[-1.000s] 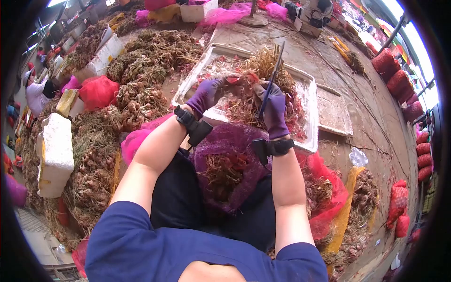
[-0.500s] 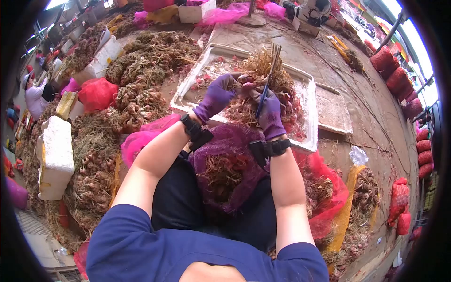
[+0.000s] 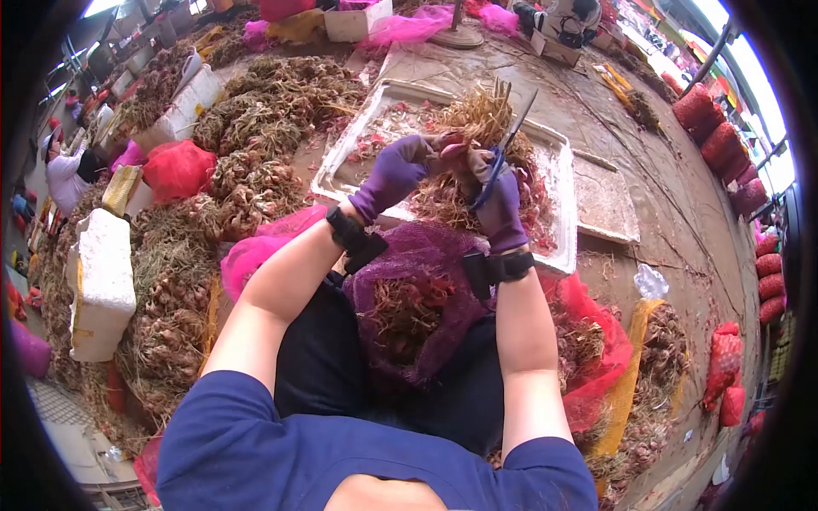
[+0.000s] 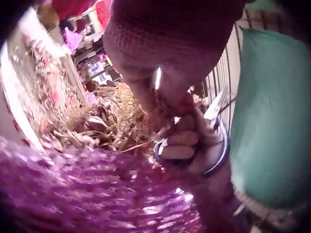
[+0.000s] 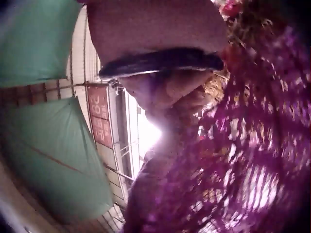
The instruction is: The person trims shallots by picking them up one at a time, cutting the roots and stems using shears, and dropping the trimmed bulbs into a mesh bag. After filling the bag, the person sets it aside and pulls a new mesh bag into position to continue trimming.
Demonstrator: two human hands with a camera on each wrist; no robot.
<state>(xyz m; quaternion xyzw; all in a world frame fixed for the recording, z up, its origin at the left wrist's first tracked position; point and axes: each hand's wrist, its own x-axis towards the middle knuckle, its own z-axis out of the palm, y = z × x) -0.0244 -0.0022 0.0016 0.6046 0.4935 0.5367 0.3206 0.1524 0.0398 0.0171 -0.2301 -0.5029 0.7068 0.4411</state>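
Observation:
Both hands wear purple gloves and meet over a white foam tray (image 3: 339, 160) of dry stalks and red skins. My left hand (image 3: 399, 173) grips a reddish shallot bulb (image 3: 451, 147) with its straw-coloured stalks pointing away. My right hand (image 3: 499, 203) holds blue-handled scissors (image 3: 506, 146), fingers through the loops, blades parted beside the stalks. In the left wrist view the left glove (image 4: 170, 39) fills the top, and the right hand's fingers (image 4: 184, 143) sit in the scissor loop, with the blade (image 4: 214, 108) above. The right wrist view shows the glove (image 5: 155, 29) and the dark handle (image 5: 160, 60), blurred.
A purple mesh bag (image 3: 417, 298) of trimmed shallots lies open on my lap. Heaps of untrimmed shallots (image 3: 256, 145) and a white foam box (image 3: 100, 281) lie to the left. Filled red mesh sacks (image 3: 724, 145) line the right side. A person (image 3: 68, 170) sits far left.
The left hand moved right to meet the right hand over the tray. The scissors tilted right, and their blades, together half a second ago, now stand parted.

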